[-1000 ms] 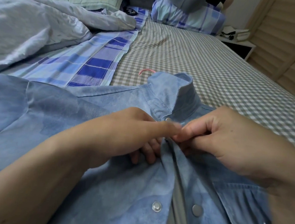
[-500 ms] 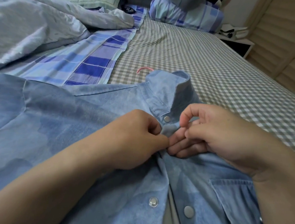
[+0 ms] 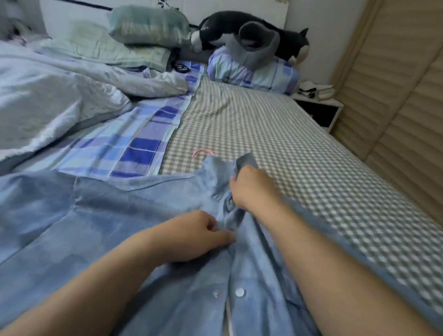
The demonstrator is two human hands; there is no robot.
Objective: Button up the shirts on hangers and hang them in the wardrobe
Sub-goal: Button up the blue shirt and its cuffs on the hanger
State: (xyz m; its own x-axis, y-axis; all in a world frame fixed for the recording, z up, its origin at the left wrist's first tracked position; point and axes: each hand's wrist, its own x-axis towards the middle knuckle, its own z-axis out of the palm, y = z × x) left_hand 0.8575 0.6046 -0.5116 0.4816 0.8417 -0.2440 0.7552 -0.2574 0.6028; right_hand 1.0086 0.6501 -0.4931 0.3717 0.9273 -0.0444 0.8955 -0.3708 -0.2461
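A light blue denim shirt (image 3: 120, 212) lies front-up on the bed, its collar pointing away from me. The pink hook of a hanger (image 3: 202, 152) sticks out beyond the collar. My right hand (image 3: 250, 187) grips the right side of the collar, fingers curled round the cloth. My left hand (image 3: 196, 232) rests on the left front panel and pinches the placket edge below the collar. A snap near the collar sits just left of my right hand. Two silver snaps (image 3: 228, 292) lower down lie apart, with the front open there.
The bed has a green-checked sheet (image 3: 284, 146). A blue plaid cover (image 3: 126, 146) and a pale crumpled duvet (image 3: 33, 103) lie at left. Pillows and a black plush cat (image 3: 253, 34) are at the head. A white bedside table (image 3: 318, 106) and beige slatted doors (image 3: 418, 110) stand at right.
My right hand has moved up from the placket to the collar and taken hold of it. My left hand stayed lower on the placket. The view has lifted and takes in more of the room.
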